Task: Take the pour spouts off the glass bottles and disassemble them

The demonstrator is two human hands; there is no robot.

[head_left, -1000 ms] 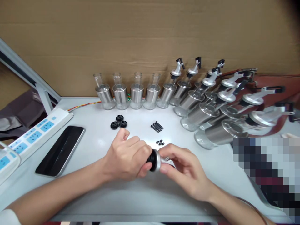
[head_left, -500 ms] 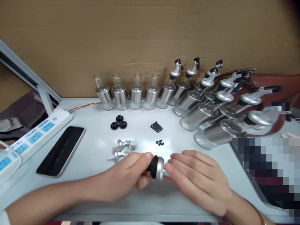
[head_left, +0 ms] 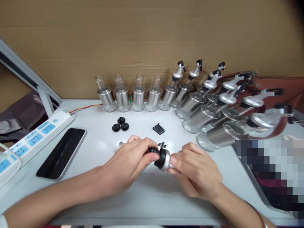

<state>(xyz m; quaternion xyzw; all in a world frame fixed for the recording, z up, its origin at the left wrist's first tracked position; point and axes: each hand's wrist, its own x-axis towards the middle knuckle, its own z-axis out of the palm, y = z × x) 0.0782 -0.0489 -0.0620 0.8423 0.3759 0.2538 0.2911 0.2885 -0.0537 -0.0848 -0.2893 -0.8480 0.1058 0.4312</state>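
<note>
Pour spout, head view: held between both hands above the tabletop (head_left: 142, 205), long axis (head_left: 166, 161) running roughly left to right.
Left hand (head_left: 125, 164): fingers pinching the black stopper (head_left: 161, 159) end.
Right hand (head_left: 198, 171): fingers pinching the spout just past the silver collar (head_left: 167, 160).
Nearer hand: neither (both touch it).
Small black plugs (head_left: 164, 146): just beyond the stopper.

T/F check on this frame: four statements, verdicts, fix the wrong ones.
1. The left hand and right hand both hold the pourer top. True.
2. The right hand grips the pourer top's black end. False: the left hand does; the right is on the silver end.
3. Four bottles at the back lack pourer tops. True.
4. The phone lies right of these bottles. False: it lies left of them, beside the power strip.
</note>
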